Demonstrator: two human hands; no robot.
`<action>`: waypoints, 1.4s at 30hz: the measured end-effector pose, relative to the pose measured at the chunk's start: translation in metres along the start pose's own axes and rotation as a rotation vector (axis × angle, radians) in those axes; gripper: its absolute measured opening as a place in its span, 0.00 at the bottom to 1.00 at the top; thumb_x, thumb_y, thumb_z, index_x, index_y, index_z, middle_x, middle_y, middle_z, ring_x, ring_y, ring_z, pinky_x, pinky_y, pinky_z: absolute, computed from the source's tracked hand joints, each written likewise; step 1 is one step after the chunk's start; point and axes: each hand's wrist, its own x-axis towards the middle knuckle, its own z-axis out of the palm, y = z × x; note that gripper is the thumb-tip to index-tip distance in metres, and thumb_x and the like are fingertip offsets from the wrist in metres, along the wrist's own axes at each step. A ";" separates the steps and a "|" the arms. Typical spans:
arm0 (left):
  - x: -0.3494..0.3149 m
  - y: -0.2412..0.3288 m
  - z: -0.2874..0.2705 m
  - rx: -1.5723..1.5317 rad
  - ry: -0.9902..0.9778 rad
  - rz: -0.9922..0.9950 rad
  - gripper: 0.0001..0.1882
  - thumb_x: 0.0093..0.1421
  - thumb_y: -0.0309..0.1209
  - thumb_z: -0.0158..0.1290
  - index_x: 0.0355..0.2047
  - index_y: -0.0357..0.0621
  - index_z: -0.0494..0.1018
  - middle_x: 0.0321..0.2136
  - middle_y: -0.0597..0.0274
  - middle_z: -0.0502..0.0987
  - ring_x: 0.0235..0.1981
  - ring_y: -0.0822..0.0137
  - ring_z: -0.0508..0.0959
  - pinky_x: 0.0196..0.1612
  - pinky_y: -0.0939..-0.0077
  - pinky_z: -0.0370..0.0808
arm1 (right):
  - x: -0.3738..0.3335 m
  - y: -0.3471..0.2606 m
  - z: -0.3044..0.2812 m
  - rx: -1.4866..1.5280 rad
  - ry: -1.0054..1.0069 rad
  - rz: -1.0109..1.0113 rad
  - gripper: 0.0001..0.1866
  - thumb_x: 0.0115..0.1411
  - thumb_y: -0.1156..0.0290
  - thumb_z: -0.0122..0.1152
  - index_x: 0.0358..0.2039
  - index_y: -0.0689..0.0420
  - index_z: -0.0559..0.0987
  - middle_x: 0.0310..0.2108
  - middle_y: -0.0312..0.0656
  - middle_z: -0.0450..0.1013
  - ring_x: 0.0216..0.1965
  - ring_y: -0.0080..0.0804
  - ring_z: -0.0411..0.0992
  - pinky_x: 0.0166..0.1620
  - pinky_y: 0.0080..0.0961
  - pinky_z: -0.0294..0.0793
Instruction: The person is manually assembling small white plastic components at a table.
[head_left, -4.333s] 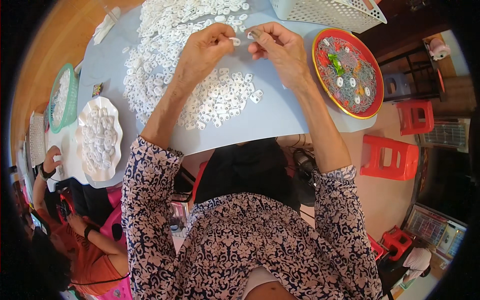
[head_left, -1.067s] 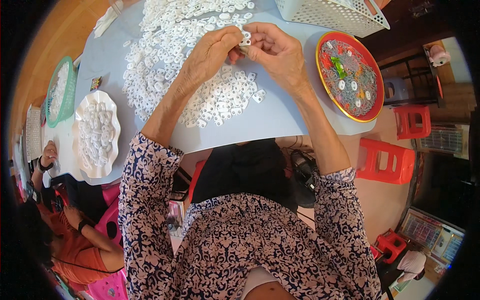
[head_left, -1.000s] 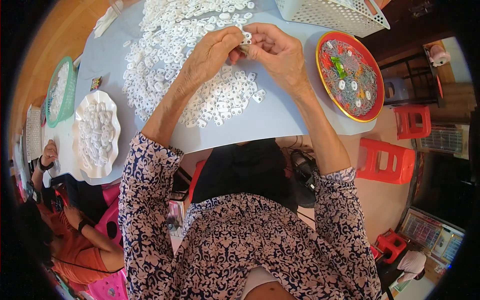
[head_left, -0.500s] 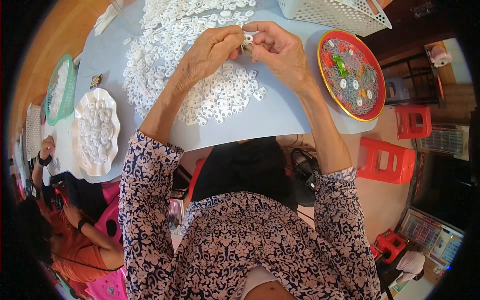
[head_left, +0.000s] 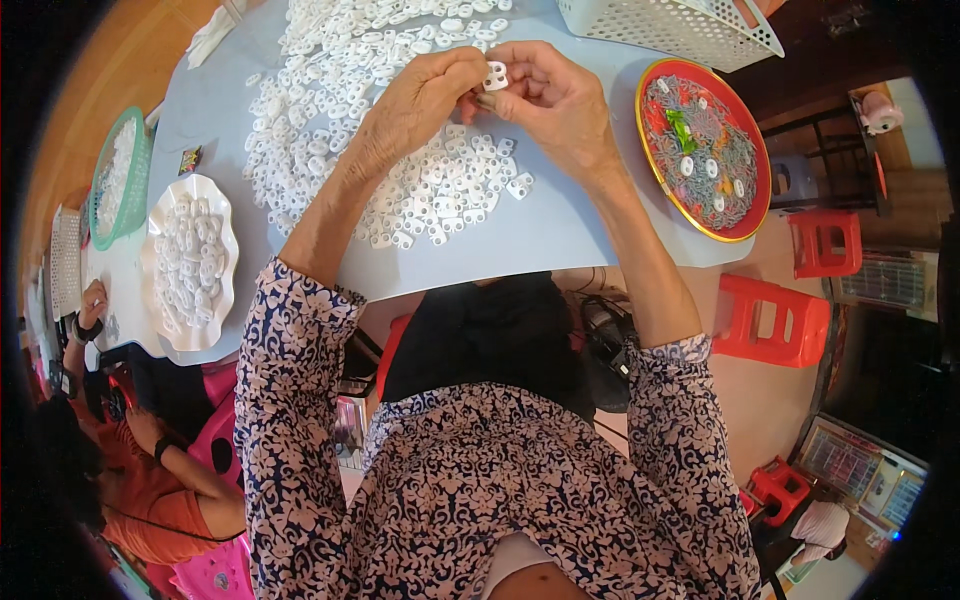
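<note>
Both of my hands meet above a pale grey table point(head_left: 580, 225). My left hand point(head_left: 415, 100) and my right hand point(head_left: 550, 95) pinch one small white plastic piece point(head_left: 495, 76) between their fingertips. Under and beyond them spreads a big heap of the same white pieces point(head_left: 330, 90), with a smaller patch point(head_left: 450, 185) right below my hands. My forearms in patterned sleeves come up from the lower edge.
A red round tray point(head_left: 705, 150) holding a few white pieces and a green bit lies at the right. A white mesh basket point(head_left: 680, 25) stands behind it. A white scalloped plate point(head_left: 190, 262) and a green basket point(head_left: 115, 178) of pieces sit left. Another person point(head_left: 150, 470) sits lower left; red stools point(head_left: 770, 320) stand right.
My hands stay together over the pile and have shifted slightly while turning the small white piece between the fingertips. Everything else on the table is unmoved.
</note>
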 end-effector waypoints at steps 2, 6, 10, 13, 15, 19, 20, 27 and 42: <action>-0.001 -0.001 0.000 0.062 0.021 -0.011 0.15 0.62 0.36 0.39 0.24 0.40 0.67 0.18 0.67 0.67 0.21 0.77 0.67 0.27 0.81 0.65 | 0.002 0.005 0.001 -0.189 0.039 -0.100 0.15 0.49 0.78 0.64 0.39 0.61 0.75 0.22 0.33 0.71 0.24 0.15 0.70 0.29 0.15 0.72; -0.001 -0.004 0.000 0.123 0.018 0.016 0.15 0.62 0.36 0.39 0.24 0.39 0.67 0.18 0.67 0.67 0.21 0.76 0.66 0.26 0.81 0.65 | 0.001 0.000 0.000 -0.281 0.052 -0.141 0.15 0.48 0.76 0.65 0.38 0.60 0.76 0.22 0.35 0.73 0.24 0.18 0.72 0.29 0.16 0.73; -0.001 -0.004 0.003 0.129 0.032 0.035 0.15 0.61 0.36 0.39 0.24 0.39 0.67 0.17 0.65 0.67 0.20 0.75 0.65 0.26 0.79 0.66 | 0.000 -0.004 -0.001 -0.437 0.051 -0.225 0.14 0.49 0.74 0.65 0.36 0.60 0.75 0.22 0.39 0.74 0.23 0.22 0.74 0.28 0.18 0.74; -0.001 -0.006 0.004 0.146 0.027 0.053 0.16 0.61 0.37 0.38 0.24 0.39 0.67 0.17 0.64 0.67 0.20 0.75 0.65 0.26 0.78 0.66 | -0.002 -0.003 -0.002 -0.432 0.055 -0.213 0.12 0.50 0.73 0.65 0.35 0.60 0.75 0.22 0.40 0.74 0.23 0.24 0.74 0.28 0.19 0.74; -0.001 -0.008 0.004 0.155 0.024 0.047 0.16 0.61 0.37 0.38 0.24 0.39 0.67 0.16 0.64 0.67 0.20 0.74 0.65 0.26 0.78 0.66 | -0.002 -0.004 -0.001 -0.406 0.053 -0.190 0.11 0.50 0.74 0.64 0.34 0.61 0.75 0.21 0.40 0.74 0.23 0.24 0.74 0.27 0.19 0.74; -0.001 -0.007 0.006 0.135 0.027 0.045 0.16 0.61 0.36 0.38 0.24 0.38 0.68 0.16 0.63 0.67 0.19 0.74 0.66 0.26 0.77 0.66 | -0.003 -0.010 0.000 -0.383 0.040 -0.180 0.09 0.52 0.74 0.63 0.32 0.61 0.74 0.20 0.40 0.74 0.22 0.24 0.75 0.26 0.19 0.73; -0.001 -0.006 0.006 0.151 0.021 0.021 0.16 0.61 0.36 0.38 0.24 0.38 0.68 0.16 0.63 0.67 0.20 0.74 0.66 0.26 0.77 0.66 | -0.003 -0.011 0.000 -0.379 0.038 -0.180 0.08 0.52 0.74 0.63 0.32 0.61 0.74 0.20 0.40 0.74 0.21 0.24 0.75 0.25 0.18 0.73; -0.006 -0.001 0.011 0.105 0.050 0.042 0.16 0.60 0.36 0.38 0.24 0.37 0.68 0.16 0.63 0.67 0.20 0.73 0.66 0.26 0.77 0.65 | -0.005 -0.012 0.001 -0.397 0.030 -0.210 0.07 0.53 0.74 0.62 0.29 0.62 0.74 0.20 0.41 0.75 0.21 0.22 0.75 0.24 0.19 0.72; -0.003 -0.003 0.007 0.176 -0.008 0.088 0.14 0.62 0.32 0.40 0.22 0.40 0.64 0.17 0.67 0.66 0.21 0.76 0.64 0.25 0.78 0.62 | -0.001 -0.009 -0.002 -0.100 0.084 0.041 0.06 0.60 0.74 0.54 0.35 0.63 0.77 0.23 0.34 0.73 0.24 0.15 0.69 0.28 0.13 0.69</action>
